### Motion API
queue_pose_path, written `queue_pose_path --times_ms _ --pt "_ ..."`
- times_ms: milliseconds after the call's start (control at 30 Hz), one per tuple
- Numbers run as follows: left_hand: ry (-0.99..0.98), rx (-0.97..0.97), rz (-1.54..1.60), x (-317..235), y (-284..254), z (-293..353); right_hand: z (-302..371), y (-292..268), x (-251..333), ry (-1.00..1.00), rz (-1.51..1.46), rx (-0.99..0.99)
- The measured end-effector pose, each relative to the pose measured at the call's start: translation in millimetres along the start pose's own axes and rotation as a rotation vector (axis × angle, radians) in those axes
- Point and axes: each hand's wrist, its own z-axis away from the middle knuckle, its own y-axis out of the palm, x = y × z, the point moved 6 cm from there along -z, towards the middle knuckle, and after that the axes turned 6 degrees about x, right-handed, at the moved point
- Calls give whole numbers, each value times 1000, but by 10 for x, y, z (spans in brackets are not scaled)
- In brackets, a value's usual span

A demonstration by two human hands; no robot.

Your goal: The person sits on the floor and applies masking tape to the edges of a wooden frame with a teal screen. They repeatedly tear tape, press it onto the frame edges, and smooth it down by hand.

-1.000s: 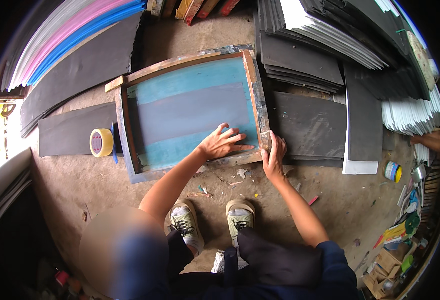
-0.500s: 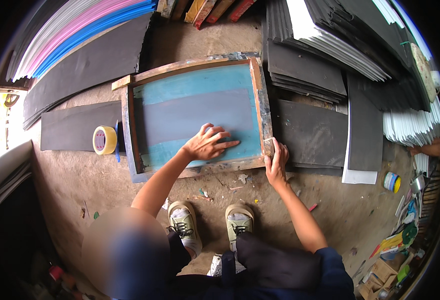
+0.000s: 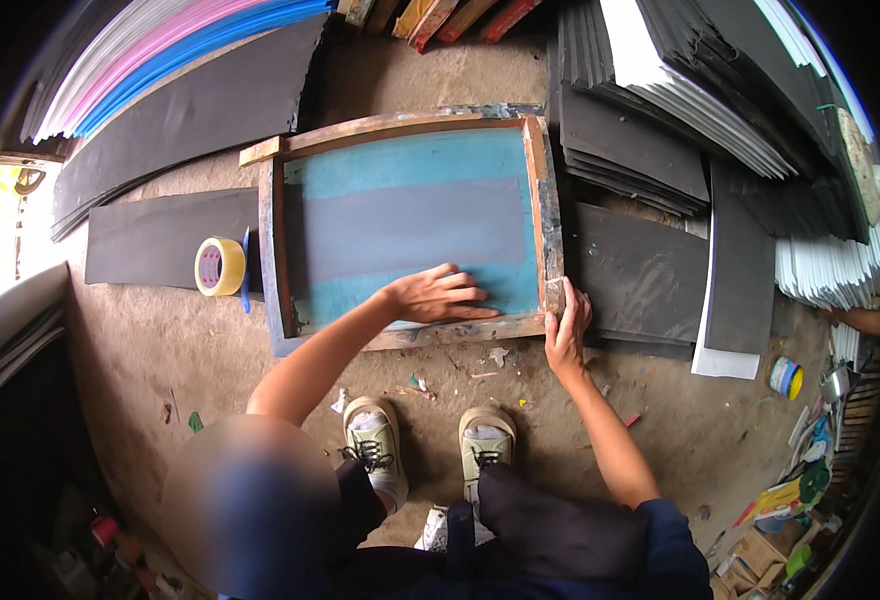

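Note:
A silk-screen printing frame [image 3: 415, 336] lies over the dark sheets on the floor. Its wooden rails are paint-stained, and teal mesh [image 3: 410, 160] with a greyish band across the middle is stretched inside. My left hand [image 3: 442, 297] rests on the mesh by the near rail, its fingers spread and pointing right, with nothing held. At the near right corner, my right hand [image 3: 567, 335] grips the rail with thumb and fingers. A roll of yellowish tape [image 3: 219, 267] stands left of the frame beside a thin blue strip [image 3: 246, 270].
Dark sheets [image 3: 635, 270] extend right of the frame, with tall stacks of black and white sheets [image 3: 660, 90] behind them. Pink, white and blue sheets [image 3: 190, 60] are piled far left. A small yellow-and-blue tub [image 3: 786, 378] sits at right. Scraps litter the floor near my shoes [image 3: 373, 440].
My left hand has slid a little toward the near rail, its fingers flatter. The right hand keeps its hold on the corner. The whole view has shifted slightly.

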Motion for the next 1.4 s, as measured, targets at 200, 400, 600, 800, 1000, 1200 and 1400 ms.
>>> queue_pose_path --times_ms 200,400,600,800,1000,1200,1400 --pt "-87 -5 -7 -37 -1 -494 -14 3 48 9 7 2" --pt "-314 356 553 11 53 -796 -11 2 22 1 25 -2" --pt "-391 174 726 -132 152 -631 -20 9 4 -25 25 3" --pt "-385 44 848 -173 65 -593 -20 -3 1 -23 23 7" --pt "-588 -244 1209 -283 -82 -583 -30 -28 4 -38 25 11" --pt "-640 139 809 -362 -145 335 -25 -102 127 -15 193 -8" --pt "-646 327 287 -467 -206 1901 -115 176 759 -447 138 337"
